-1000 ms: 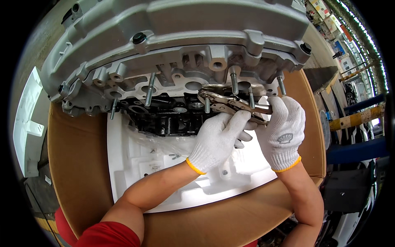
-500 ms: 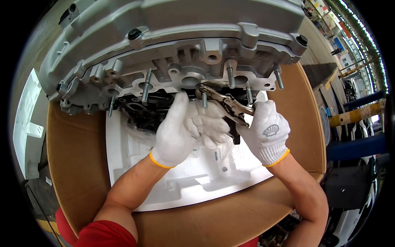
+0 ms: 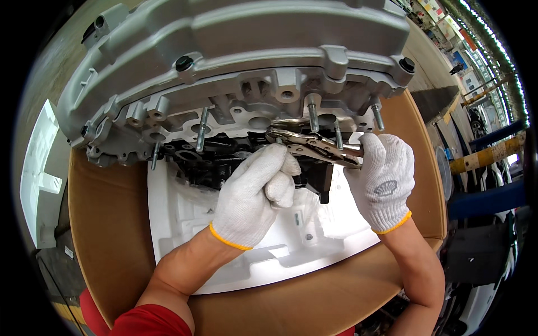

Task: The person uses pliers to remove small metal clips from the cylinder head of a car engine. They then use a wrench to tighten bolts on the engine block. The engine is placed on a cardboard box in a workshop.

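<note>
Workshop floor (image 3: 423, 59) shows at 2 o'clock beyond a silver engine (image 3: 291, 39), which fills 12 o'clock over a cardboard box (image 3: 314, 294). Just off centre toward 2 o'clock, locking pliers (image 3: 322, 144) sit in the clenched, gloved right hand (image 3: 386, 173) at 3 o'clock. The gloved left hand (image 3: 252, 196), toward 7 o'clock, curls near the pliers' nose; whether its fingers pinch anything cannot be told.

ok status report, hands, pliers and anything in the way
Right hand gripping pliers. Left hand curled close to their jaws. Possible obstacle: metal stud crossing in front of pliers.
</note>
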The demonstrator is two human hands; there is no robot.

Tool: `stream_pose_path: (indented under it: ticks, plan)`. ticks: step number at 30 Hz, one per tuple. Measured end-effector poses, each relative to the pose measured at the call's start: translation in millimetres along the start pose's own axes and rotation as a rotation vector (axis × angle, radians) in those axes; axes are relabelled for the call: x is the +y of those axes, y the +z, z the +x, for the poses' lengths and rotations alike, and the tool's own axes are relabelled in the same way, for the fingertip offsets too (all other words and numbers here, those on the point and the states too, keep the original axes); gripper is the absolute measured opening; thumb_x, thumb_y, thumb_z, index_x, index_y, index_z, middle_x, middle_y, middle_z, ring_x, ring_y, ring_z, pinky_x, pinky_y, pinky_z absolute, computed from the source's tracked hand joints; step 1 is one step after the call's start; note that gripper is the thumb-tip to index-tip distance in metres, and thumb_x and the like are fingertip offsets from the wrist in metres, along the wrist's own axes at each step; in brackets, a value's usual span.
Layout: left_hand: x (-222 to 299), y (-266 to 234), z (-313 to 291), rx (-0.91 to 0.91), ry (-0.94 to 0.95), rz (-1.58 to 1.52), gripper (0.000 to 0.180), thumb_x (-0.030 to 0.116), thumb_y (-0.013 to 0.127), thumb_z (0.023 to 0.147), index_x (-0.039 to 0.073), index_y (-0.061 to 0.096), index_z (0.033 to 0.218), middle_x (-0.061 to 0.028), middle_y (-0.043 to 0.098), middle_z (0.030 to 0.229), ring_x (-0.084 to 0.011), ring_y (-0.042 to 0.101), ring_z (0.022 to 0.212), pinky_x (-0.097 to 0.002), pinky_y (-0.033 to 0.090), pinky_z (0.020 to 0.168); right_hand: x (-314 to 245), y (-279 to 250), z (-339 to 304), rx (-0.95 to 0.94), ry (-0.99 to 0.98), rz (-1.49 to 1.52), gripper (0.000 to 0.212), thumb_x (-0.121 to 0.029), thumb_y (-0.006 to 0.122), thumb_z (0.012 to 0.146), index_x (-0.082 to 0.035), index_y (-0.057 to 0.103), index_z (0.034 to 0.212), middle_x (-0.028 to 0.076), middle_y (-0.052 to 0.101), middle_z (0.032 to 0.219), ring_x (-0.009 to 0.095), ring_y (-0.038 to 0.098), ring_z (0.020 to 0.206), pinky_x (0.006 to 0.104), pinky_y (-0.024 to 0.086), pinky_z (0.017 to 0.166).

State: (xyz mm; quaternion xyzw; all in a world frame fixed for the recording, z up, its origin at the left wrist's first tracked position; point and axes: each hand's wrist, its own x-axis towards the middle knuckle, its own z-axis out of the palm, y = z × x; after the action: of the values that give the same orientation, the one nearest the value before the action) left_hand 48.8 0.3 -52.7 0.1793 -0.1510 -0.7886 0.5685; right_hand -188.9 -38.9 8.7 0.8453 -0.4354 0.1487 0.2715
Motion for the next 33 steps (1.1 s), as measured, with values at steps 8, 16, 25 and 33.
stream_pose_path:
  ticks: [8,16,25,33]
  plan:
    - [2.2,6.4,-0.6,0.054,-0.019,0.051,0.032,0.027,0.055,0.117,0.004,0.065,0.097,0.0044,0.039,0.064,-0.0105,0.035,0.059,-0.0302,0.032,0.060,-27.0,19.8,-15.3,-0.223,0.261,0.111,0.059,-0.017,0.095,0.066,-0.005,0.062,0.114,0.016,0.063,0.102,0.037,0.065,0.084,0.0495,0.052,0.074]
    - [3.8,8.3,-2.3,0.100,0.000,0.124,0.030,0.027,0.056,0.116,0.005,0.065,0.098,0.0050,0.039,0.065,-0.0109,0.036,0.060,-0.0311,0.031,0.060,-11.9,4.8,6.2,0.110,0.026,0.051,0.064,-0.017,0.095,0.068,-0.010,0.059,0.120,0.009,0.064,0.101,0.033,0.062,0.093,0.0502,0.048,0.080]
    - [4.0,17.1,-5.8,0.145,-0.078,-0.003,0.037,0.034,0.047,0.121,0.003,0.068,0.116,-0.0020,0.059,0.078,-0.0150,0.054,0.067,-0.0299,0.045,0.065,-4.9,-13.0,9.1,-0.083,0.147,0.114,0.068,-0.059,0.100,0.065,-0.008,0.059,0.084,0.011,0.057,0.078,0.032,0.060,0.062,0.0436,0.048,0.057]
    - [11.0,-35.2,15.7,-0.209,-0.214,-0.151,0.038,0.036,0.049,0.120,0.003,0.062,0.132,-0.0049,0.064,0.103,-0.0188,0.060,0.085,-0.0344,0.049,0.072,32.9,-22.9,3.8,-0.448,-0.102,0.262,0.060,-0.062,0.077,0.093,-0.009,0.062,0.069,0.009,0.060,0.071,0.031,0.063,0.062,0.0438,0.050,0.057]
